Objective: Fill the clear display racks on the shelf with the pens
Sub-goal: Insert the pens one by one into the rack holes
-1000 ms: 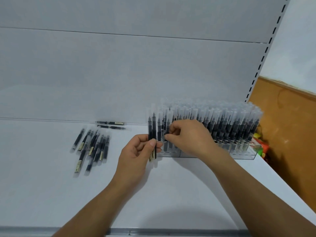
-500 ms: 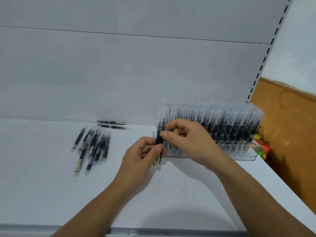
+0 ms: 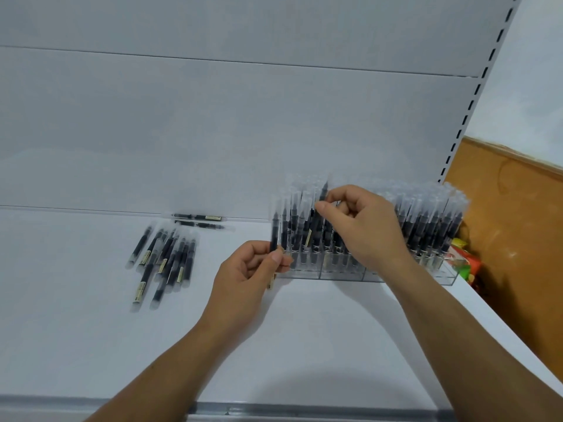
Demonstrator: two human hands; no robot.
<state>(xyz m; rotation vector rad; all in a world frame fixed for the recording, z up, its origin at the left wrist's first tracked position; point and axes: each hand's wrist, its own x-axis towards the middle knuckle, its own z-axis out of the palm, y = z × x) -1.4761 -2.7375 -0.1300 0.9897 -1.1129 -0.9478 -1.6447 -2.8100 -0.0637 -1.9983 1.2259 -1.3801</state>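
The clear display rack (image 3: 341, 274) stands on the white shelf (image 3: 91, 345), close to the grey back panel (image 3: 213, 117), and is packed with upright black pens under frosted caps. Over the rack's left part the right hand (image 3: 362, 226) has its fingers curled and pinches one pen (image 3: 323, 191) between thumb and forefinger, the pen nearly upright among the capped tops. Just in front of the rack's left end the left hand (image 3: 246, 272) grips another pen (image 3: 273, 236) upright between thumb and curled fingers, its labelled lower end showing below the hand; whether it holds more than one I cannot tell. Well to the left of the rack a loose bunch of pens (image 3: 166, 260) lies flat on the shelf, and two more pens (image 3: 199, 220) lie crosswise between that bunch and the back panel. At the rack's right end sits a colourful packet (image 3: 466, 263), against an orange-brown board (image 3: 518, 239).
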